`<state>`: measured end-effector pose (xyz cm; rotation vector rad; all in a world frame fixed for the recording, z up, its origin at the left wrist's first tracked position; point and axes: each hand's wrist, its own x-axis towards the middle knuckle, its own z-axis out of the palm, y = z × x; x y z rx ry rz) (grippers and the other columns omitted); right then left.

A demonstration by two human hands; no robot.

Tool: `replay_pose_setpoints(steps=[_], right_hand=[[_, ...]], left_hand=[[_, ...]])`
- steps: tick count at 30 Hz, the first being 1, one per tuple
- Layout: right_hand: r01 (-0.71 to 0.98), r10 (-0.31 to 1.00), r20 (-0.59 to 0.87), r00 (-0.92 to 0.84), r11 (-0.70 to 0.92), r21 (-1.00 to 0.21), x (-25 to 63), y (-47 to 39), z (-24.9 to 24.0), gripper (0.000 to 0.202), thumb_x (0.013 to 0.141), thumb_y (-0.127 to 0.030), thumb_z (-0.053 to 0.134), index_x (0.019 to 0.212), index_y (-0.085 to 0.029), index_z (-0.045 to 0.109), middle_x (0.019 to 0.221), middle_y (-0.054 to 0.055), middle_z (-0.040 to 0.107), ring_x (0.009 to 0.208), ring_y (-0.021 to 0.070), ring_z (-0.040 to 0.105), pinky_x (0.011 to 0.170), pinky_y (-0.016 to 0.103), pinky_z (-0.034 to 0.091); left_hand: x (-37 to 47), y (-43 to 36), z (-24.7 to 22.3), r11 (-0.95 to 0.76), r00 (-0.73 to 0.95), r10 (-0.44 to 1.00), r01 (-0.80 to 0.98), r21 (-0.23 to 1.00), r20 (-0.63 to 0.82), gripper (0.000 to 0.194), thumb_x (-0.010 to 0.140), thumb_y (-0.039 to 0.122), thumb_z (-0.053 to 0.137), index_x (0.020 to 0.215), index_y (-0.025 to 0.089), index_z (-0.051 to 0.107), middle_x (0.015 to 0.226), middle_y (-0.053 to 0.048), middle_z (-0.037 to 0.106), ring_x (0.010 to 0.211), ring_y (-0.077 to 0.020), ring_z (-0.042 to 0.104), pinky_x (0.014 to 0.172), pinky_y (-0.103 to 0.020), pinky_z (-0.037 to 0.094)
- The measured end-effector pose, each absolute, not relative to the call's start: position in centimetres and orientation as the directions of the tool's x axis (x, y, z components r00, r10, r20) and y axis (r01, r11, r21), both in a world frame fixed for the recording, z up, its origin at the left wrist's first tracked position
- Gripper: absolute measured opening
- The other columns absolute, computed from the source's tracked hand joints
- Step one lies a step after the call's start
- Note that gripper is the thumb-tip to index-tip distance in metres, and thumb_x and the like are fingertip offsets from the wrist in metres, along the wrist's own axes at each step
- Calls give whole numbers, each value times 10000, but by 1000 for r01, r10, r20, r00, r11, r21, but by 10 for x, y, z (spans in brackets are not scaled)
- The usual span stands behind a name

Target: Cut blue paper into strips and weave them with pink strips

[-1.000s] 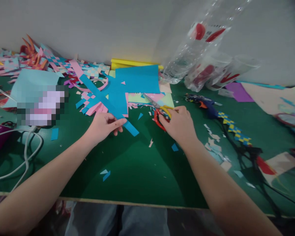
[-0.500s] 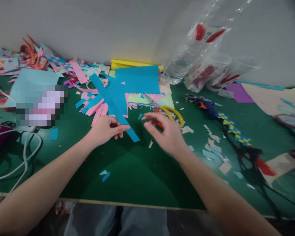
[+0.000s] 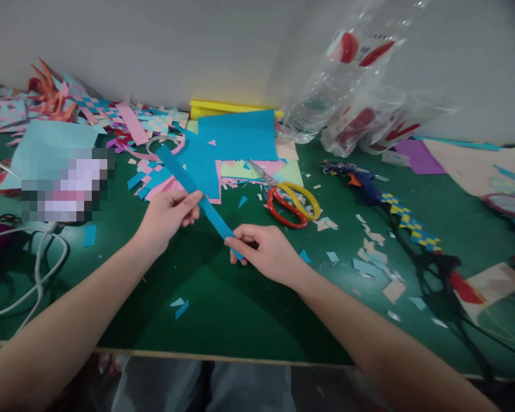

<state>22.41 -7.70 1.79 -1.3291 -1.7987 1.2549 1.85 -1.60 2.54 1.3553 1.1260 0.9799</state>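
Observation:
A long blue paper strip [image 3: 217,220] slants across the middle of the head view, held above the green table. My left hand [image 3: 169,214] pinches it near its middle, between thumb and fingers. At its lower right end, my right hand [image 3: 261,249] is closed on it as well. Just beyond my right hand lie scissors [image 3: 287,206] with one red and one yellow handle. Behind the strip are larger blue paper sheets [image 3: 240,134], and beside them a roll of tape [image 3: 165,146] among pink strips.
Paper scraps [image 3: 375,257] litter the right side. A glue gun [image 3: 367,189], its cable trailing, lies there too. Plastic bottles [image 3: 326,103] and clear cups [image 3: 395,129] stand at the wall. At left are a blurred-out phone [image 3: 75,186], a white cable [image 3: 40,269] and heaped paper strips [image 3: 15,111].
My right hand has moved down and left and taken the strip's lower end. My left hand has shifted up and left along the strip. The scissors' handles are now uncovered.

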Motion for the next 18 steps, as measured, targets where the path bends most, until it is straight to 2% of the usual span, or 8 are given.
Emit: replay_pose_setpoints(steps=[6, 12, 16, 18], right_hand=[[439, 932, -83, -352, 86, -894, 228, -75, 18, 285, 910, -378, 554, 684, -204, 557, 578, -20, 653, 485, 96, 553, 508, 248, 426], [503, 946, -21, -322, 152, -851, 234, -71, 22, 322, 910, -383, 558, 649, -198, 592, 563, -21, 649, 457, 86, 505, 481, 242, 380], [579, 966, 119, -230, 234, -781, 242, -66, 18, 312, 912, -389, 577, 661, -204, 603, 556, -21, 654, 462, 103, 552, 488, 245, 418], [663, 946, 266, -188, 322, -676, 247, -63, 13, 291, 916, -385, 589, 691, -207, 635, 545, -21, 654, 468, 116, 578, 501, 257, 438]], left_hand=[[9, -5, 29, -63, -135, 990, -141, 988, 44, 355, 821, 400, 731, 594, 197, 550, 574, 37, 470, 461, -63, 327, 480, -236, 357], [2, 6, 25, -225, -313, 937, -210, 952, 153, 419, 749, 499, 791, 584, 204, 544, 566, 50, 446, 458, -61, 311, 493, -263, 386], [-16, 24, 18, -287, -394, 895, -154, 945, 208, 328, 866, 507, 678, 743, 218, 587, 535, 86, 382, 427, -45, 291, 480, -256, 336], [-23, 29, 18, -315, -409, 878, -99, 944, 250, 264, 932, 436, 609, 788, 217, 575, 541, 93, 368, 426, -38, 305, 506, -261, 349]])
